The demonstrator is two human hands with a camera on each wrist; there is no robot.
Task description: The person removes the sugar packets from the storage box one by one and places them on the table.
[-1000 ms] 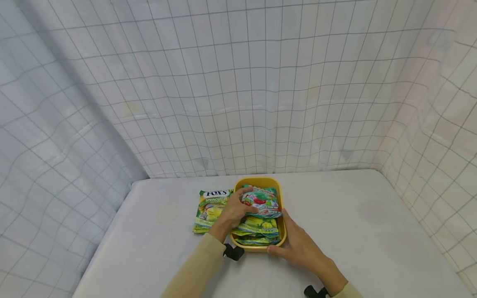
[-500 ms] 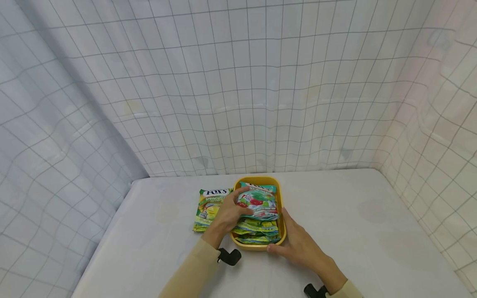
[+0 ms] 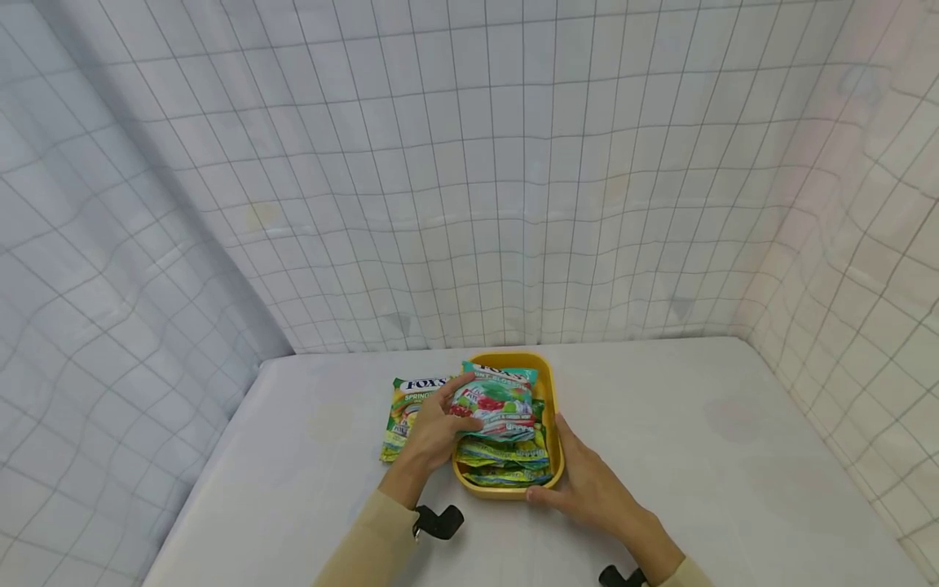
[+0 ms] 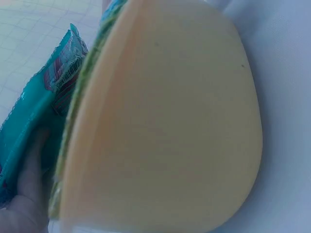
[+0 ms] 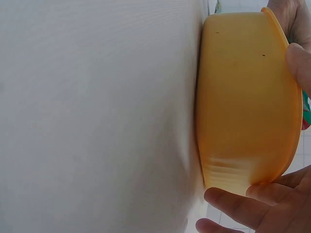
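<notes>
With my left hand (image 3: 431,430) I pinch 1 teal candy bag (image 3: 500,406) by its left edge, between thumb and fingers, so it sits just right of that thumb, over the green bags (image 3: 506,455) in the yellow container (image 3: 502,493). My right hand (image 3: 596,491) rests at the container's near right side, fingers and thumb spread against its wall and rim. Left of my left hand, partly covered by it, 1 yellow-green Fox's bag (image 3: 399,422) lies on the white table (image 3: 682,440).
</notes>
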